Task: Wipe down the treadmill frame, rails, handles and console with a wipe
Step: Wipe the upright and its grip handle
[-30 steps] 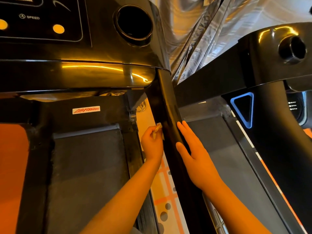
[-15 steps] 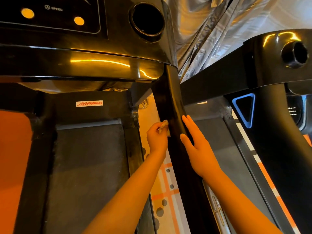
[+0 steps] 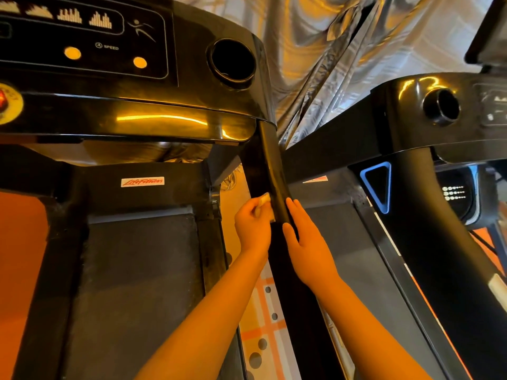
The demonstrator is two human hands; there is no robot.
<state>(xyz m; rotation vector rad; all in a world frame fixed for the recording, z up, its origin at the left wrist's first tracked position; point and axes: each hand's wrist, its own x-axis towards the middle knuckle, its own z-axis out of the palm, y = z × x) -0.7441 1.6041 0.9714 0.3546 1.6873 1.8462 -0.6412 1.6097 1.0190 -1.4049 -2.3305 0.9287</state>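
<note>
A glossy black upright point(image 3: 270, 163) runs from the treadmill console point(image 3: 131, 78) down between my arms. My left hand point(image 3: 253, 226) pinches a small pale wipe point(image 3: 264, 200) and presses it against the upright's left face. On the upright's right side lies my right hand point(image 3: 304, 239), its fingers straight along the post. The console carries a display panel with two round yellow buttons and a round cup holder point(image 3: 233, 61). Below it lies the dark running belt point(image 3: 137, 283) with a white brand label point(image 3: 142, 182).
A second black treadmill point(image 3: 439, 111) stands close on the right, with a blue-lit triangle point(image 3: 380, 185) on its post and its own belt point(image 3: 356, 270). Crinkled silver sheeting point(image 3: 329, 50) hangs behind. A patterned floor strip point(image 3: 263, 325) shows between the machines.
Both hands have slid a little up the upright with the wipe. The view has tilted up, so more of the console panel shows.
</note>
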